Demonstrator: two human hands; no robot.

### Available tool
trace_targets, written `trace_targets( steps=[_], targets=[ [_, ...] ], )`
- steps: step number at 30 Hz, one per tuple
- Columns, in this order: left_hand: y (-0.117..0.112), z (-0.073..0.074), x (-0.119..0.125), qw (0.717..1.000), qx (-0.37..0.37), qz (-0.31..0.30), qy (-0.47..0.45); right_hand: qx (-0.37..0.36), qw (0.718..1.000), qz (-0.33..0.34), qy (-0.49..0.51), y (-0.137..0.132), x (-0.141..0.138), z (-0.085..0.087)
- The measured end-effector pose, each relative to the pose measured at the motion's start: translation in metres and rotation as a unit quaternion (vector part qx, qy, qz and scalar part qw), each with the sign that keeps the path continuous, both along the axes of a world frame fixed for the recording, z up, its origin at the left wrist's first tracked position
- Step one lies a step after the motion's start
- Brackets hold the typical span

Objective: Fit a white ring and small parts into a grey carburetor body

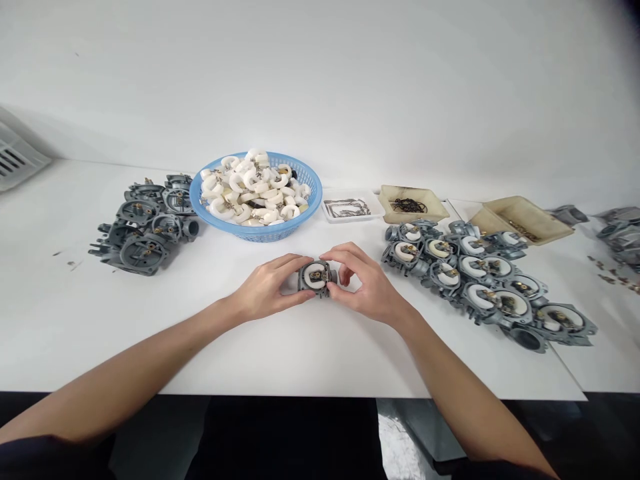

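Observation:
A small grey metal carburetor body (316, 277) with a white float fitted in it sits on the white table (150, 333) in the middle. My left hand (270, 288) grips its left side with curled fingers. My right hand (365, 283) holds its right side, fingertips pinched over the top edge. Both hands rest on the table.
A blue basket (256, 230) of white floats stands behind the hands. At left lies a pile of bare grey carburetor bodies (145, 223). At right lies a row of carburetors with floats fitted (480, 280). Behind are a white tray of pins (347, 208) and two beige trays (413, 203).

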State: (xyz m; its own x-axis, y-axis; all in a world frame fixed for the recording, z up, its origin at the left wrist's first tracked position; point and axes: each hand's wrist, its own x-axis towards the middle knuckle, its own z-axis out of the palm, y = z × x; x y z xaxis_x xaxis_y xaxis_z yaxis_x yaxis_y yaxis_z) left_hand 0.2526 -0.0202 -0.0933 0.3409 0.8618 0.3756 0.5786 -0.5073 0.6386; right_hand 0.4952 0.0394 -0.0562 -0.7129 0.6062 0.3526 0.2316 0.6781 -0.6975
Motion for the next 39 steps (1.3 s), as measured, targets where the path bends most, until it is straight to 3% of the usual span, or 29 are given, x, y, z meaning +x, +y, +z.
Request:
trace_targets(
  steps=[39],
  targets=[
    [-0.0001, -0.0009, -0.0012, 1.0, -0.002, 0.0, 0.006, -0.009, 1.0, 0.0, -0.01, -0.0018, -0.0007, 0.0023]
  ],
)
